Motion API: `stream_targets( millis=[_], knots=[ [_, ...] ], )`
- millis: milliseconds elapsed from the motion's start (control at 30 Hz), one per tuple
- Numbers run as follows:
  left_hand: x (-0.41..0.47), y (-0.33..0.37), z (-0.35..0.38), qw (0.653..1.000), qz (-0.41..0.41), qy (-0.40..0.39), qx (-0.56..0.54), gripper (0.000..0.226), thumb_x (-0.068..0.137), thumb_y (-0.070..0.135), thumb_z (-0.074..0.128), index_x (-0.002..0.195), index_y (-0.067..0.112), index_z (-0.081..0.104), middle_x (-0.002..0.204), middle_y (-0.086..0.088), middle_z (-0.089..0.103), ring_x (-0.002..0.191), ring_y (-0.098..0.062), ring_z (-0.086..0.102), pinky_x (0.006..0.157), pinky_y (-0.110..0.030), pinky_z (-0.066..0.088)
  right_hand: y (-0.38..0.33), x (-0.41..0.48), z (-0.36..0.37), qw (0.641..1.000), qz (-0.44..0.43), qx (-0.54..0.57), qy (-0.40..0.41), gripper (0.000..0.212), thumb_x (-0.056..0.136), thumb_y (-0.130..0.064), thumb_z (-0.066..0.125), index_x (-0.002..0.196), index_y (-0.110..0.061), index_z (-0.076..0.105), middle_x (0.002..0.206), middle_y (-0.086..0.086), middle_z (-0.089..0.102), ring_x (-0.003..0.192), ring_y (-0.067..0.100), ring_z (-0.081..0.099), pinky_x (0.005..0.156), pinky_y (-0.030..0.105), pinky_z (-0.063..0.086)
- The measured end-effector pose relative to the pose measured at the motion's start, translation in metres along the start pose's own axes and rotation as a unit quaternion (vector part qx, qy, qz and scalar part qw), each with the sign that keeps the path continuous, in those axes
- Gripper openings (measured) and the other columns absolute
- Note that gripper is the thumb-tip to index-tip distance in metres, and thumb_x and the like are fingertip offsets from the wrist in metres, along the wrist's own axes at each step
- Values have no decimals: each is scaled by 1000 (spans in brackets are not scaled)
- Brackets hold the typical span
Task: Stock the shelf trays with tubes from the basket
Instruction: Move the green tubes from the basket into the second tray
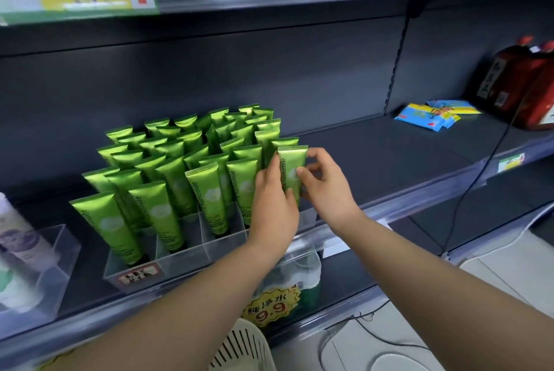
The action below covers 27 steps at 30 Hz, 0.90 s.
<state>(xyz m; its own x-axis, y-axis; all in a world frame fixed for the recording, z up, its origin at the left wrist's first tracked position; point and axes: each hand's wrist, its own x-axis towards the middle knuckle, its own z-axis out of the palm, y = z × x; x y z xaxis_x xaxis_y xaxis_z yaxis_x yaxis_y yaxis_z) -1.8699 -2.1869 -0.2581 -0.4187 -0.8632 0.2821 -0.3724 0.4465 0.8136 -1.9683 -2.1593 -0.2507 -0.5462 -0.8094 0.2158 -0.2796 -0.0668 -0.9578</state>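
Observation:
A clear divided tray on the dark shelf holds several upright green tubes marked Chamomile, standing in rows. At the tray's right front corner one more green tube stands upright. My left hand holds it from the left, and my right hand pinches it from the right with thumb and fingers. The white slotted basket shows at the bottom edge, below my left forearm; its contents are hidden.
A second clear tray with white and purple tubes sits at the left. Blue and yellow packets and dark red bottles lie far right on the shelf. A black cable hangs down the right. Price tags line the upper rail.

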Motion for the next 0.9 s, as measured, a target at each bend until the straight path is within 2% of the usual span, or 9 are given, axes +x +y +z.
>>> stream_targets(
  millis=[100, 167, 267, 400, 500, 567, 633, 733, 900],
  knots=[
    [0, -2, 0, 1000, -5, -9, 10, 70, 93, 3, 49, 150, 23, 13, 145, -4, 31, 127, -19, 45, 102, -27, 38, 4, -2, 2, 1000, -12, -19, 1, 19, 92, -12, 52, 99, -30, 55, 79, 4, 62, 75, 23, 60, 73, 48, 55],
    [-1, -1, 0, 1000, -2, -14, 12, 70, 92, 4, 50, 150, 21, 14, 143, -5, 34, 125, -20, 47, 104, -36, 43, 3, -4, 4, 999, -22, -42, 3, 19, 92, -13, 52, 99, -30, 55, 84, 6, 62, 74, 19, 60, 71, 43, 54],
    [-1, 2, -2, 999, -11, -18, 31, 73, 90, 5, 53, 150, 15, 14, 141, -7, 38, 124, -22, 48, 100, -41, 45, 1, -4, 8, 997, -22, -69, -3, 18, 92, -13, 52, 105, -24, 55, 99, 8, 61, 86, 22, 60, 78, 40, 52],
    [-7, 4, -7, 999, -16, -29, 14, 64, 87, 3, 54, 145, 11, 27, 134, -6, 49, 122, -20, 50, 100, -39, 45, -4, -7, 12, 994, -17, -104, -8, 30, 90, -12, 55, 120, -19, 53, 114, 7, 55, 95, 17, 59, 88, 32, 47],
    [-15, 6, -11, 999, -24, -30, 12, 68, 88, 5, 56, 147, 10, 23, 141, -4, 44, 128, -18, 45, 105, -35, 41, -8, -15, 11, 993, -23, -114, -3, 44, 89, -11, 56, 130, -19, 46, 122, 7, 48, 100, 12, 54, 93, 24, 43],
    [-20, 7, -15, 999, -23, -29, 23, 69, 88, 8, 58, 148, 10, 22, 144, -4, 39, 132, -19, 41, 107, -31, 37, -12, -20, 8, 991, -28, -129, 11, 54, 89, -13, 57, 138, -22, 37, 131, 5, 41, 114, 14, 48, 94, 19, 35],
    [-26, 8, -22, 998, -17, -35, 39, 68, 88, 10, 58, 147, 11, 24, 145, -4, 39, 133, -19, 39, 107, -27, 34, -16, -25, 5, 985, -41, -167, 17, 61, 89, -17, 57, 143, -24, 29, 137, 3, 33, 126, 18, 40, 96, 23, 33],
    [-37, 9, -38, 993, 2, -57, 104, 66, 89, 14, 55, 147, 15, 24, 148, -2, 36, 132, -18, 40, 98, -20, 31, -26, -36, 2, 958, -75, -276, 21, 62, 89, -24, 56, 144, -29, 27, 141, 2, 29, 129, 23, 34, 100, 37, 38],
    [-61, 8, -76, 966, 52, -71, 241, 63, 91, 23, 50, 147, 20, 22, 146, -2, 35, 129, -19, 41, 104, -31, 36, -42, -64, 4, 909, -110, -402, 5, 59, 90, -33, 52, 143, -31, 27, 148, 5, 24, 136, 24, 26, 104, 44, 33]
  ],
)
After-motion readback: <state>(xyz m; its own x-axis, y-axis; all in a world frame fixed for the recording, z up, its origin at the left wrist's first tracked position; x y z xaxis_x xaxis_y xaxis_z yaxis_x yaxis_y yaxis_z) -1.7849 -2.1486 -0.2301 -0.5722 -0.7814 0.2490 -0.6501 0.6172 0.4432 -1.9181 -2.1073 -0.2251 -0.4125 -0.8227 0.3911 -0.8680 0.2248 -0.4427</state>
